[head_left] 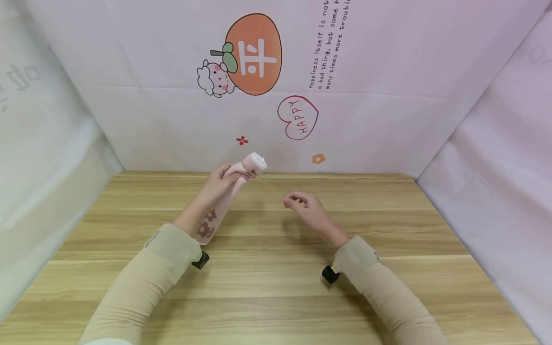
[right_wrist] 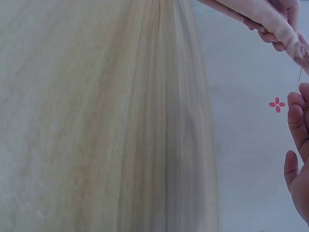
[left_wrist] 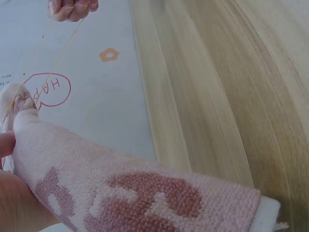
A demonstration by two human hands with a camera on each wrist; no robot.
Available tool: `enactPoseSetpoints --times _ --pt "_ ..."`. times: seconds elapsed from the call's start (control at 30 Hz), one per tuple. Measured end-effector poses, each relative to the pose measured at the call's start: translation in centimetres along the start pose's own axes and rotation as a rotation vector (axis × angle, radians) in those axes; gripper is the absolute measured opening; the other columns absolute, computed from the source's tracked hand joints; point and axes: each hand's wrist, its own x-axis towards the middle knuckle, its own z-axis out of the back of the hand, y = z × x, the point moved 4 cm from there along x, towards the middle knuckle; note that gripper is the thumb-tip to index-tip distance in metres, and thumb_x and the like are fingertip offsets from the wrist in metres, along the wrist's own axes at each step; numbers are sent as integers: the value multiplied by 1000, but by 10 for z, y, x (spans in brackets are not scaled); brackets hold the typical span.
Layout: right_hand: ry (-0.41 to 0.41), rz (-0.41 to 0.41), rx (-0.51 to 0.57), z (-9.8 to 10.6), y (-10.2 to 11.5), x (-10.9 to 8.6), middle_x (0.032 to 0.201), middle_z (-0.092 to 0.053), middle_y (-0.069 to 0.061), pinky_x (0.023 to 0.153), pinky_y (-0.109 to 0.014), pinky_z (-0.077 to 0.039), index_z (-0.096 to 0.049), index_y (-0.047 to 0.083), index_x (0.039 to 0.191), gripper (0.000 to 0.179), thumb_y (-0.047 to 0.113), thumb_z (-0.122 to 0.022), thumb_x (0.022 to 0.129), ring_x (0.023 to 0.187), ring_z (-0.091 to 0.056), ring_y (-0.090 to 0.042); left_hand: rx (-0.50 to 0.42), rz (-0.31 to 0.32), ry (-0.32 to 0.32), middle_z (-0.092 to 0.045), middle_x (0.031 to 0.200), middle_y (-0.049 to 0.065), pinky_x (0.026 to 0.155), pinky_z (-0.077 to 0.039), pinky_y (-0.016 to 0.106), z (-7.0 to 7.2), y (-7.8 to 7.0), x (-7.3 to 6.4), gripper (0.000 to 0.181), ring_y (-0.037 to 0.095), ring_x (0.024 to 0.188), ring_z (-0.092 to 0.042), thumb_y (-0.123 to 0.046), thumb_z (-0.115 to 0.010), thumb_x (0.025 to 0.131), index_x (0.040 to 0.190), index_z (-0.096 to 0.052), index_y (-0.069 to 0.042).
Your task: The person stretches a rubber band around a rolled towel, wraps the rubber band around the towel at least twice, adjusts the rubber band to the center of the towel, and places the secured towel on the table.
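Note:
My left hand [head_left: 215, 186] grips a pink towel [head_left: 224, 207] with darker flower shapes, rolled up and held above the table. In the left wrist view the towel [left_wrist: 120, 164] fills the lower part, its roll narrowing toward the fingers. A thin yellowish rubber band [head_left: 268, 185] circles the towel near its upper end. My right hand [head_left: 309, 211] pinches the band's other end and draws it out taut. Two stretched strands of the rubber band [left_wrist: 60, 52] run from the towel to the right fingers in the left wrist view.
A wood-grain table [head_left: 267, 282] lies below both hands. Behind it stands a white cloth backdrop [head_left: 172, 124] with printed drawings and lettering, and white cloth walls [head_left: 496, 158] rise at both sides. Black wrist cameras [head_left: 330, 274] hang from the sleeves.

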Motion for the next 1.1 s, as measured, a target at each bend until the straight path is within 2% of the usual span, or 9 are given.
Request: enactPoseSetpoints --times 0.2,0.4,0.5,0.6,0.7,0.83,0.93,1.1 --pt "15 1 -7 3 -1 -1 102 -70 -21 97 -50 -38 -71 7 99 23 21 -56 107 97 -63 -24 -1 -16 8 -56 136 24 103 -43 42 0 0 1 38 32 119 -53 -16 -51 106 139 -54 3" --pt "19 -21 0 3 -3 -2 108 -71 -14 104 -60 -38 -73 7 104 21 21 -58 106 106 -62 -30 1 18 15 -55 138 24 103 -43 42 -1 2 2 37 32 119 -53 -18 -50 107 137 -53 3" --pt "21 -34 -4 4 3 -3 110 -71 -13 99 -57 -44 -72 4 104 20 19 -58 106 110 -61 -34 -2 28 9 -56 135 23 98 -45 38 0 1 1 34 29 113 -55 -19 -51 107 133 -53 2" --pt "25 -33 -10 6 4 -3 110 -71 -11 95 -53 -46 -72 5 103 21 19 -57 107 109 -61 -31 4 24 9 -58 132 23 92 -46 33 0 0 0 35 26 106 -56 -19 -52 107 135 -54 2" --pt "33 -27 108 3 1 2 103 -70 -10 98 -53 -44 -68 -2 95 28 20 -54 107 104 -62 -26 -7 33 17 -58 131 23 89 -47 30 -2 1 2 37 23 103 -57 -19 -52 107 137 -53 2" --pt "31 -25 340 -2 5 10 88 -62 -12 97 -48 -41 -47 -15 82 44 21 -49 107 93 -58 -26 -65 61 22 -55 135 23 86 -48 26 -5 1 3 38 19 100 -57 -18 -51 107 139 -51 3" --pt "-2 -1 405 -4 9 14 82 -58 -9 91 -43 -39 -40 -14 76 46 21 -49 105 88 -55 -25 -100 70 18 -55 136 22 83 -48 22 -6 0 4 39 15 96 -57 -19 -52 107 140 -51 3" --pt "-95 70 532 -9 15 20 81 -59 -2 91 -35 -43 -38 -8 67 39 7 -47 102 89 -57 -19 -131 92 13 -57 129 21 76 -49 19 -8 1 5 39 10 86 -58 -20 -53 107 138 -51 3"
